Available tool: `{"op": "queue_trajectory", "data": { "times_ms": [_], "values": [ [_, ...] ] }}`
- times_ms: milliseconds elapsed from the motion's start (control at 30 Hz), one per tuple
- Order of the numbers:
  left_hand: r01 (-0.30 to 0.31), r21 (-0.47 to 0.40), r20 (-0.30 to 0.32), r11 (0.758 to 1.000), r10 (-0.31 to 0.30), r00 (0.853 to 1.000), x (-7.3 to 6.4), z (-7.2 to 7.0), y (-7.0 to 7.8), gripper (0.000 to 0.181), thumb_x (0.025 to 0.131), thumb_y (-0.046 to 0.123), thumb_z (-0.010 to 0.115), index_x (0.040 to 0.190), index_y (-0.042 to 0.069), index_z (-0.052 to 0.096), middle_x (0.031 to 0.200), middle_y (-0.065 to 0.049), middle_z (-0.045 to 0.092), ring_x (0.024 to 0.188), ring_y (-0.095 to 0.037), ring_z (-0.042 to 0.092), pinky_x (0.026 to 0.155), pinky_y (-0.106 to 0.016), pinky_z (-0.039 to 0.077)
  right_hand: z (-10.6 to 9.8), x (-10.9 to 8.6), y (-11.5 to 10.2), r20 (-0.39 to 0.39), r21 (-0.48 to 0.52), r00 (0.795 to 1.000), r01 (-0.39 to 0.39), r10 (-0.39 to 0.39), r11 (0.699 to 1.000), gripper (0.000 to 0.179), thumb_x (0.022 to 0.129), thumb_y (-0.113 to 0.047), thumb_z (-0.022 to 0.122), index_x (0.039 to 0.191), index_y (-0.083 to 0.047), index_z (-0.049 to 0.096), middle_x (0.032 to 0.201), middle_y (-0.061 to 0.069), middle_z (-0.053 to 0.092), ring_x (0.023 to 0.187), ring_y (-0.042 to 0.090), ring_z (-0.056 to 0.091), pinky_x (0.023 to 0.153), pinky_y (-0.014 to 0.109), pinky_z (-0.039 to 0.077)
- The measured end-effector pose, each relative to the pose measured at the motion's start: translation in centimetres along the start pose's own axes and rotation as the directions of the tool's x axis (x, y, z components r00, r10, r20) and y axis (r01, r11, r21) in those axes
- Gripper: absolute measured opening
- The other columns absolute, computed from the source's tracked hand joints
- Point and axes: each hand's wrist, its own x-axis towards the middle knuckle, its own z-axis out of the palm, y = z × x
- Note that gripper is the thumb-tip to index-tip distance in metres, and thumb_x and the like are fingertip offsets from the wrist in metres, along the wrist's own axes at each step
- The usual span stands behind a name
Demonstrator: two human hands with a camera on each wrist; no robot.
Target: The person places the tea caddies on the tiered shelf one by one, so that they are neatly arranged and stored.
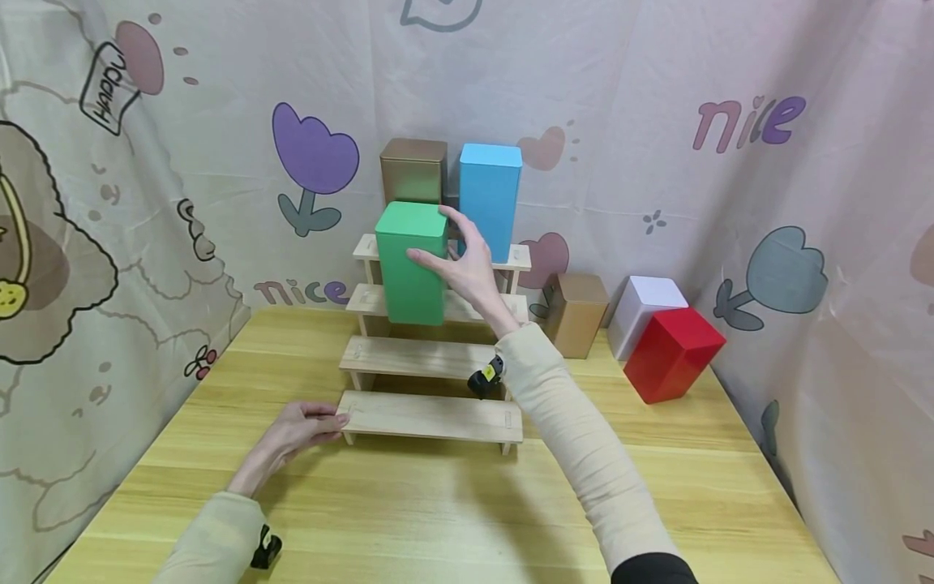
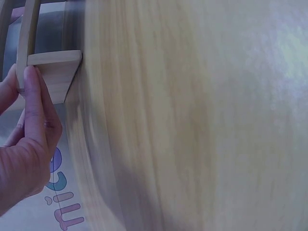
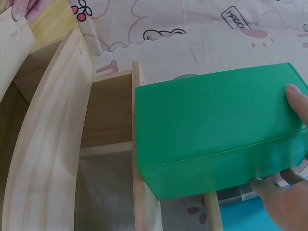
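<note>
My right hand (image 1: 469, 264) grips a green box (image 1: 411, 264), thumb on its front and fingers at its right side near the top. The box stands upright at the second-highest step of a wooden stepped rack (image 1: 430, 415); its lower end overlaps that step's front edge, and I cannot tell whether it rests there. In the right wrist view, the green box (image 3: 221, 125) spans the rack's boards. Down at the lowest step's left end, my left hand (image 1: 299, 428) pinches the board between thumb and fingers, as the left wrist view shows on the board (image 2: 55, 57).
A bronze box (image 1: 413, 166) and a blue box (image 1: 490, 199) stand on the top step. Right of the rack are a brown box (image 1: 578, 316), a white box (image 1: 642, 304) and a leaning red box (image 1: 673, 357) on the wooden table (image 1: 365, 511). Printed cloth hangs behind.
</note>
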Motion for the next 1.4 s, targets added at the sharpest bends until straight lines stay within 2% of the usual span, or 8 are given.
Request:
{"op": "queue_trajectory", "data": {
  "times_ms": [467, 833, 1167, 1400],
  "values": [
    [-0.006, 0.006, 0.006, 1.000, 0.006, 1.000, 0.12, -0.09, -0.07, 0.060, 0.096, 0.001, 0.065, 0.137, -0.028, 0.033, 0.098, -0.005, 0.068, 0.083, -0.007, 0.071, 0.081, -0.020, 0.065, 0.39, -0.08, -0.04, -0.017, -0.010, 1.000, 0.021, -0.022, 1.000, 0.079, 0.083, -0.026, 0.084, 0.151, -0.022, 0.044, 0.151, 0.005, 0.046, 0.133, 0.022, 0.049, 0.120, 0.041, 0.047],
    [-0.008, -0.012, 0.009, 1.000, 0.008, 1.000, 0.28, 0.00, -0.10, 0.060, 0.095, -0.002, 0.064, 0.137, -0.029, 0.031, 0.095, -0.003, 0.068, 0.082, -0.007, 0.071, 0.080, -0.019, 0.065, 0.54, -0.04, 0.12, -0.023, -0.046, 0.999, 0.021, -0.022, 0.999, 0.081, 0.083, -0.030, 0.083, 0.153, -0.023, 0.041, 0.150, 0.004, 0.049, 0.136, 0.018, 0.049, 0.119, 0.040, 0.047],
    [-0.009, -0.020, 0.009, 1.000, 0.009, 1.000, 0.16, -0.02, -0.07, 0.062, 0.095, -0.002, 0.064, 0.138, -0.030, 0.028, 0.094, -0.003, 0.069, 0.082, -0.007, 0.071, 0.081, -0.020, 0.065, 0.82, 0.09, 0.28, -0.012, 0.026, 0.999, 0.031, -0.030, 0.999, 0.080, 0.084, -0.025, 0.082, 0.153, -0.021, 0.040, 0.149, 0.010, 0.051, 0.139, 0.025, 0.048, 0.124, 0.045, 0.041],
    [-0.008, -0.018, 0.004, 1.000, 0.009, 1.000, 0.10, 0.01, -0.05, 0.063, 0.095, -0.003, 0.064, 0.139, -0.030, 0.027, 0.095, -0.004, 0.068, 0.082, -0.007, 0.071, 0.081, -0.020, 0.065, 0.93, 0.04, 0.08, -0.008, 0.013, 1.000, 0.020, -0.020, 1.000, 0.081, 0.085, -0.026, 0.082, 0.153, -0.021, 0.039, 0.153, 0.009, 0.048, 0.142, 0.025, 0.046, 0.125, 0.046, 0.040]
  ]
}}
